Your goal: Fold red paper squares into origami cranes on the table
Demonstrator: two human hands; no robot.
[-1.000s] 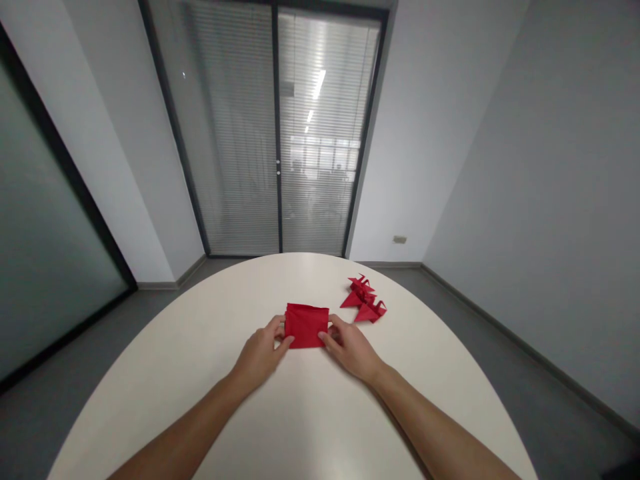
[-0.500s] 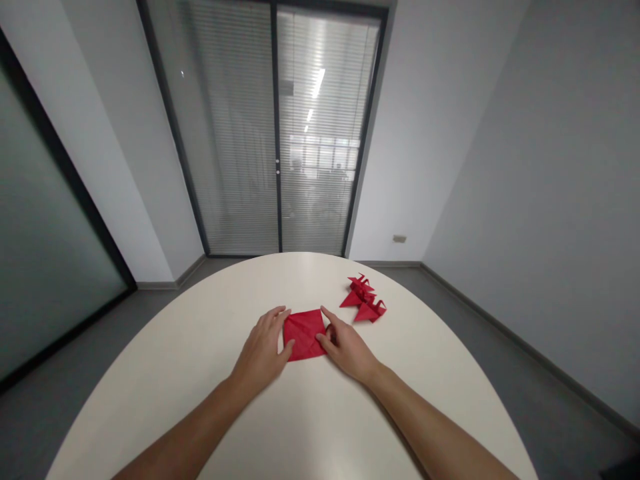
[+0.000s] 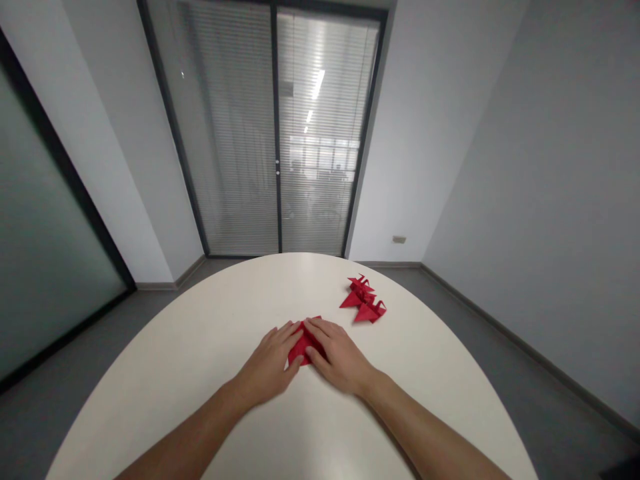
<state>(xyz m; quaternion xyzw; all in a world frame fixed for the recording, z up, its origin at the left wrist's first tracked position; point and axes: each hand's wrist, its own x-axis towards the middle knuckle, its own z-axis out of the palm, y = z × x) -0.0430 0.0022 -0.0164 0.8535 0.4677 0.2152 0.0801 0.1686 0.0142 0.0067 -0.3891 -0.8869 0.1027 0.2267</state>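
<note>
A piece of red paper (image 3: 302, 346) lies on the pale tabletop in front of me, mostly covered by my hands. From the left, my left hand (image 3: 269, 360) rests on it, fingers stretched across its upper left and thumb at the lower edge. My right hand (image 3: 341, 352) lies flat over the paper's right half, its fingertips near the top edge and its thumb near the middle. The fingertips of both hands nearly meet. Both hands are open, thumbs apart from the fingers. The paper's right side is hidden under my right hand.
Several folded red paper cranes (image 3: 365, 300) stand close together to the right, beyond my right hand. The round white table (image 3: 200, 333) curves away on both sides. Behind it are a glass partition with blinds (image 3: 240, 133) and a wall socket (image 3: 399, 239).
Both hands have moved inward over the paper. My right hand now covers its right half, which was showing before. The paper sits slightly nearer me. The cranes have not moved.
</note>
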